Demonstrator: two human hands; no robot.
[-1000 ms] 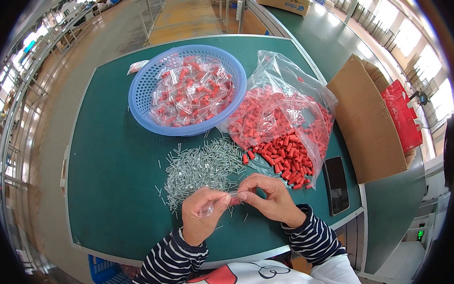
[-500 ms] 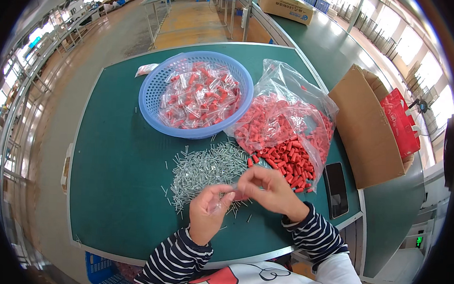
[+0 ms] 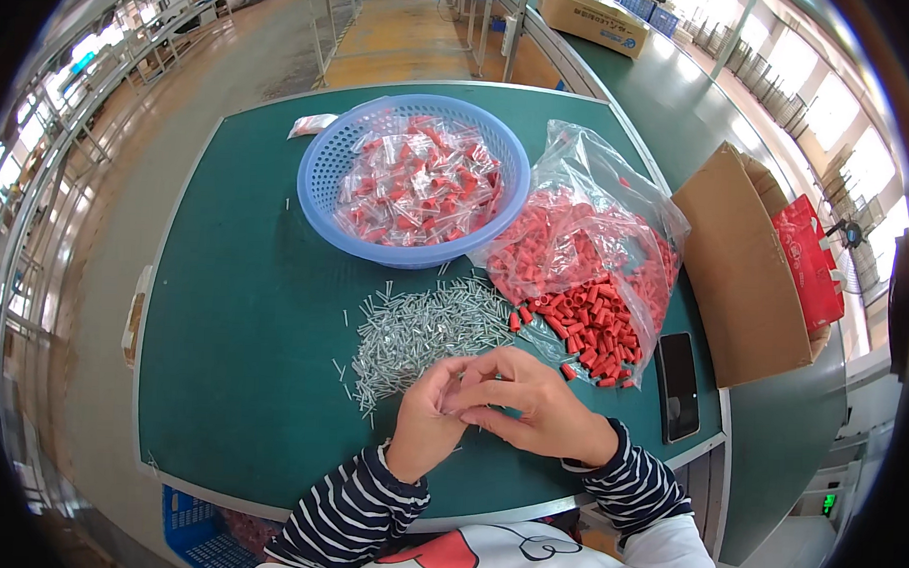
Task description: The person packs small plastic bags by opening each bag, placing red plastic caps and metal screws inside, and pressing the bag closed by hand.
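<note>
Over the near edge of a heap of silver screws (image 3: pixel 423 328), my two hands meet. My left hand (image 3: pixel 428 418) is closed on a small clear plastic bag (image 3: pixel 453 392), of which only a sliver shows between the fingers. Fingers bent, my right hand (image 3: pixel 530 407) presses against the same bag from the right; what the bag contains is hidden. Just beyond my right hand, red plastic caps (image 3: pixel 603 334) spill from a large clear bag (image 3: pixel 578 178). A blue perforated basket (image 3: pixel 313 184) farther back holds many small clear packets with red caps in them.
A phone (image 3: pixel 679 387) lies at the table's right edge. Beside the table stands an open cardboard box (image 3: pixel 740 284) with a red bag (image 3: pixel 808 261) in it. One white packet (image 3: pixel 312 126) lies left of the basket. A blue crate (image 3: pixel 200 536) sits below the near left edge.
My hands have come closer together, the right one now overlapping the left fingertips. A reddish piece seen under my right fingers is now hidden. The whole view has shifted slightly.
</note>
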